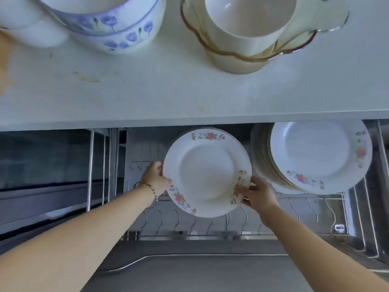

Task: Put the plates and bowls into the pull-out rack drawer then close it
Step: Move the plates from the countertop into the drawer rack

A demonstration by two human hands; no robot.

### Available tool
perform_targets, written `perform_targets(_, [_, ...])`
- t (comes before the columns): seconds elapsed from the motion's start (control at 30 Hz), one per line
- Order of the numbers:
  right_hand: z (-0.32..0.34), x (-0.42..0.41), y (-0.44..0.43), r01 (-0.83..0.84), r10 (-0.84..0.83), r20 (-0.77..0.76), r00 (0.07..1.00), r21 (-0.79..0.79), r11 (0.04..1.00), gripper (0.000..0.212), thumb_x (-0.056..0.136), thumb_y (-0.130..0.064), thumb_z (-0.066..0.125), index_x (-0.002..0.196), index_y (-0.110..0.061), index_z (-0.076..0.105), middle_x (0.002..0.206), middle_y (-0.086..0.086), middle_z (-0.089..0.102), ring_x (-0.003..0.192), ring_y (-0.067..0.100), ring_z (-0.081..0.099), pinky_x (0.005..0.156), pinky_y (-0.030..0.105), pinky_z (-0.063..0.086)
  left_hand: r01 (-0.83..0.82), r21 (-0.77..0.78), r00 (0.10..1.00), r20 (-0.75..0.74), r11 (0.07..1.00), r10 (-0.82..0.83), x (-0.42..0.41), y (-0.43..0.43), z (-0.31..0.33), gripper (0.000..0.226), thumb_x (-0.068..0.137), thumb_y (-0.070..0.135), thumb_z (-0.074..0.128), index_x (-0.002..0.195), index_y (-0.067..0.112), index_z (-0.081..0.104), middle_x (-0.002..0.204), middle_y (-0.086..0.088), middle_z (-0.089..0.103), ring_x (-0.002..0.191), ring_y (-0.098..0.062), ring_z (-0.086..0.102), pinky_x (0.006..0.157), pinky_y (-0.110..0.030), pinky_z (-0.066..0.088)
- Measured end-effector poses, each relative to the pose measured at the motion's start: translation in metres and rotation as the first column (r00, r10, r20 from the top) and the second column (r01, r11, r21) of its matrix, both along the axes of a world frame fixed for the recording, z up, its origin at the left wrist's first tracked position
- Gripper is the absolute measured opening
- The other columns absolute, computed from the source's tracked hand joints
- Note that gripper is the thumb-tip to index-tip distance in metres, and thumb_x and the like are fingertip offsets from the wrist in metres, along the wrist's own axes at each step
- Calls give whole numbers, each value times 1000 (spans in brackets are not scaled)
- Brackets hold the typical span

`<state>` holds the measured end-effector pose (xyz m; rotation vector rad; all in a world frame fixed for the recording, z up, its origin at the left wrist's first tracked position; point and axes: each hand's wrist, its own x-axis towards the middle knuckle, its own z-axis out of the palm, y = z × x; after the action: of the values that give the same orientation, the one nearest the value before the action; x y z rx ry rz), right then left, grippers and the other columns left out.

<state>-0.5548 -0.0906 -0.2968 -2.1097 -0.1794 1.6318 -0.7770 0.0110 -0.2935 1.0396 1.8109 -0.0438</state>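
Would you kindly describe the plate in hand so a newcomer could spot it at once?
Below the white countertop, the wire pull-out rack drawer stands open. Over its middle, the left hand and right hand grip a round white plate with pink flowers on its rim. Unlike the matching stack of plates at right, it is held, not racked.

Both bare forearms reach forward from the lower corners, converging. The left hand [155, 178] clasps the left rim of a round white flower-patterned plate [206, 171], fingers apparently curled behind it; the right hand [260, 193] pinches the lower right rim, thumb on top.
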Motion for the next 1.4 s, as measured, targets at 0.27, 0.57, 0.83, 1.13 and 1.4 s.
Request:
perform_targets(0.27, [-49,-6,11,183,-191,130,973,74,980,31,85,11,56,114,6,59,86,11,64,83,29,61,77,38,54,60,19,998,28,998,-60,14,32,-54,60,75,-10,64,130,3,45,129,-14,58,113,-32,59,89,-45,54])
perform_targets(0.57, [-66,-22,15,309,-325,361,874,104,946,32,82,-4,63,112,-15,64,66,-9,56,72,22,56,73,34,52,51,62,999,-9,997,-50,23,35,-68,60,76,-9,63,131,5,44,129,-13,58,116,-28,57,86,-26,44])
perform_targets(0.83, [-72,-26,5,390,-351,348,869,-48,919,28,80,-30,69,98,-9,72,86,12,72,90,35,69,85,47,55,10,31,996,90,999,-13,21,21,-67,62,76,-11,62,131,6,42,120,-22,61,97,-29,61,91,-50,52])
perform_targets(1.13, [-77,-17,0,302,-263,334,905,-71,950,20,86,-31,62,88,-12,68,77,11,63,79,31,64,83,43,55,142,54,989,23,988,-144,23,19,-64,60,79,4,65,133,6,40,118,-13,61,110,-31,59,95,-36,48])
perform_targets(1.4, [4,-3,-11,-347,361,-2,932,-286,893,23,90,-13,48,67,-11,48,66,5,51,60,19,49,50,22,37,686,28,714,-220,728,-664,30,5,21,35,91,12,49,126,10,45,131,-13,43,117,-28,51,100,-32,42])
